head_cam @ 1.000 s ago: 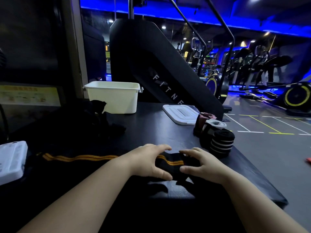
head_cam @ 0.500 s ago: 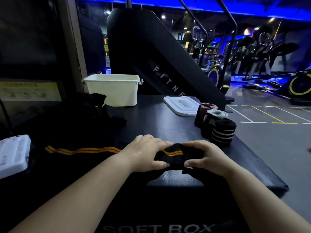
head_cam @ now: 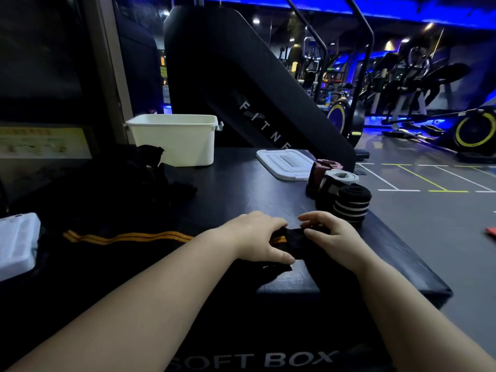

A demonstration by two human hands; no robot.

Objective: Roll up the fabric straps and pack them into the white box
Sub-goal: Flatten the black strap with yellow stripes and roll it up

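Left hand [head_cam: 257, 237] and right hand [head_cam: 334, 238] both grip the rolled end of the black orange-striped strap [head_cam: 291, 238] between them; its flat tail runs toward nine o'clock, on the left hand's side. The white box [head_cam: 174, 146] stands at eleven o'clock, finished rolls [head_cam: 349, 201] at one.

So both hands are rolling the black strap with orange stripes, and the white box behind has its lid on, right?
Not quite. The head view shows the white box open, its lid lying flat on the black platform to its right. The left hand and right hand do grip the black strap with orange stripes.
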